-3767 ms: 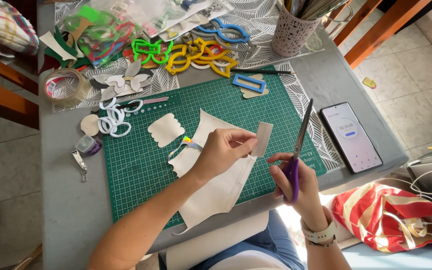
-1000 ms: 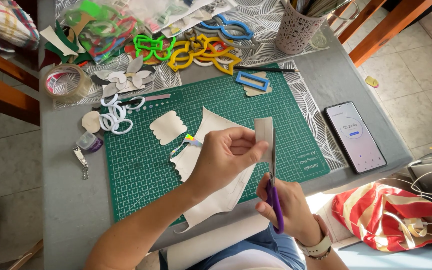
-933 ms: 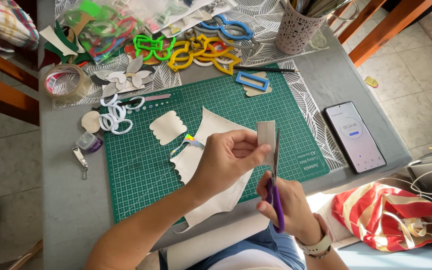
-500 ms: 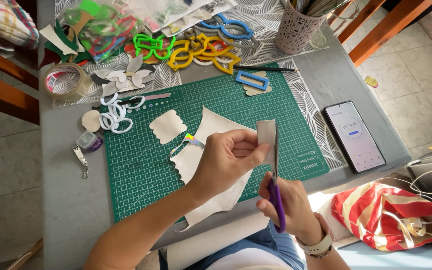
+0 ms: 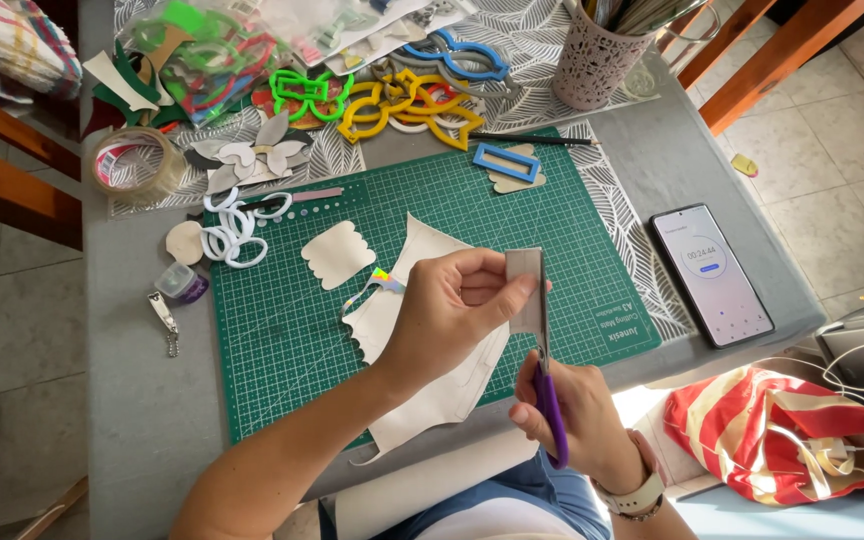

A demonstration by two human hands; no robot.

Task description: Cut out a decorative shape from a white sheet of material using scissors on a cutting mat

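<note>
My left hand (image 5: 454, 310) pinches a small grey piece of material (image 5: 524, 296) above the green cutting mat (image 5: 292, 330). My right hand (image 5: 574, 412) grips purple-handled scissors (image 5: 546, 372), whose blades run up along the right edge of that grey piece. Under both hands lies a large cream sheet (image 5: 432, 385) with a scalloped left edge, hanging over the mat's front. A small cream scalloped cut-out (image 5: 337, 254) lies on the mat to the left.
Coloured plastic stencils (image 5: 397, 95) and cut shapes crowd the back of the grey table. A tape roll (image 5: 135, 163) sits far left, a pen cup (image 5: 602, 60) at the back, a phone (image 5: 710, 273) at the right. A striped bag (image 5: 782, 430) lies below right.
Over the last seconds my right hand swung the scissors from a slant to upright against the grey piece. In the last second the blades have crept a little along its edge.
</note>
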